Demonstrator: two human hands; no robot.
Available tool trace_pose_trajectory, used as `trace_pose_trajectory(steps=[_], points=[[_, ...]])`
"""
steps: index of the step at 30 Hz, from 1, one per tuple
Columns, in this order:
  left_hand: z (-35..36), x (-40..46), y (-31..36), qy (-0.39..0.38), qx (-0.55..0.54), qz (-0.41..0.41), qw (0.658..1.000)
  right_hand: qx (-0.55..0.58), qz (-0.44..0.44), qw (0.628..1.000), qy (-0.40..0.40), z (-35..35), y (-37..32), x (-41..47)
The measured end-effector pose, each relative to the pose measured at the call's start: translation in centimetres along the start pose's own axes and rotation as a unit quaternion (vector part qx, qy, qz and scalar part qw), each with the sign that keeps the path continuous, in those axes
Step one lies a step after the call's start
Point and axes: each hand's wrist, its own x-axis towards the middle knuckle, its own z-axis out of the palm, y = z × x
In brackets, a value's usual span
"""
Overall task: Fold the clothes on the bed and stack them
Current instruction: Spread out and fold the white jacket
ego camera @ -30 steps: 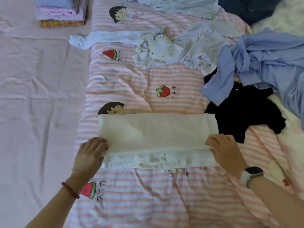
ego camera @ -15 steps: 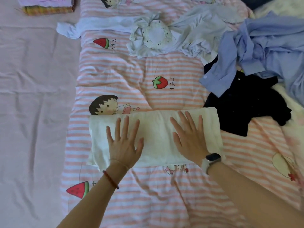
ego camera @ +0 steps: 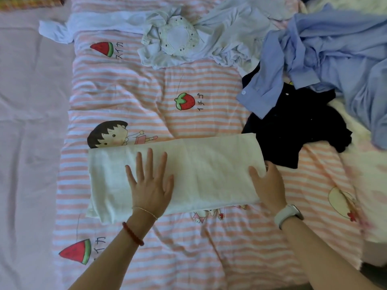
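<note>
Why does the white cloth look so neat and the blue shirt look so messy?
The white cloth is folded into a flat long strip; the blue shirt lies crumpled in a heap. The left hand presses the white cloth, and the right hand is at its end; nothing touches the blue shirt. Both lie on the striped blanket.

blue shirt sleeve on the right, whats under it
A dark garment lies under the blue shirt cuff; how far it extends beneath is hidden.

My left hand (ego camera: 149, 185) lies flat on the folded white cloth (ego camera: 199, 170), fingers spread. My right hand (ego camera: 270, 185) holds the cloth's right end. A black shirt (ego camera: 293, 130) lies near the bed's (ego camera: 146, 86) right edge.
</note>
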Motion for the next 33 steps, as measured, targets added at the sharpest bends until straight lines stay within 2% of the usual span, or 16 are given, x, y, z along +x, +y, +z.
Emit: trace_pose_trajectory(steps=[3, 6, 9, 13, 15, 17, 18, 19, 21, 23, 24, 26, 29, 31, 32, 33], points=[[1.4, -0.9, 4.8, -0.045, 0.032, 0.073, 0.996, 0.051, 0.090, 0.994, -0.047, 0.2, -0.1, 0.4], [3.5, -0.8, 6.3, -0.097, 0.055, 0.074, 0.991, 0.122, 0.145, 0.977, -0.094, 0.3, -0.7, 1.2], [5.1, -0.4, 5.6, -0.144, 0.057, 0.054, 0.986, 0.226, 0.156, 0.949, -0.157, -0.3, -2.0, 0.9], [4.0, 0.4, 5.5, -0.215, 0.085, 0.043, 0.972, 0.312, 0.102, 0.920, -0.213, -1.7, -4.5, -0.7], [2.7, 0.9, 5.2, -0.240, 0.034, 0.043, 0.969, 0.342, 0.070, 0.909, -0.226, -2.2, -6.5, -1.8], [0.5, 1.0, 4.2, -0.229, -0.135, 0.015, 0.964, 0.341, 0.020, 0.906, -0.251, -2.3, -9.1, -3.4], [-1.0, 0.8, 3.3, -0.187, -0.280, -0.039, 0.941, 0.324, -0.012, 0.906, -0.270, -2.0, -10.4, -4.3], [-2.7, 0.4, 2.1, -0.139, -0.418, -0.111, 0.891, 0.312, -0.042, 0.904, -0.290, -1.4, -11.8, -5.3], [-5.9, -0.6, -1.3, -0.071, -0.609, -0.233, 0.755, 0.285, -0.107, 0.893, -0.331, 0.4, -14.8, -7.6], [-7.6, -2.0, -5.6, -0.056, -0.722, -0.309, 0.617, 0.236, -0.171, 0.879, -0.378, 3.6, -17.2, -9.8], [-8.2, -2.7, -7.5, -0.051, -0.754, -0.334, 0.564, 0.213, -0.194, 0.870, -0.400, 5.7, -18.2, -10.9], [-8.6, -3.7, -10.4, -0.050, -0.763, -0.373, 0.525, 0.179, -0.224, 0.853, -0.436, 10.1, -19.6, -12.7], [-8.0, -3.9, -12.1, -0.083, -0.750, -0.392, 0.526, 0.100, -0.214, 0.831, -0.503, 14.5, -20.2, -14.0], [-7.6, -3.4, -12.2, -0.086, -0.738, -0.390, 0.543, 0.071, -0.214, 0.850, -0.477, 15.4, -19.6, -14.1], [-7.4, -3.0, -12.1, -0.078, -0.704, -0.397, 0.584, 0.070, -0.249, 0.878, -0.403, 15.4, -19.1, -14.0], [-7.1, -2.7, -12.0, -0.070, -0.644, -0.404, 0.646, 0.069, -0.298, 0.902, -0.304, 15.2, -18.3, -13.7]])
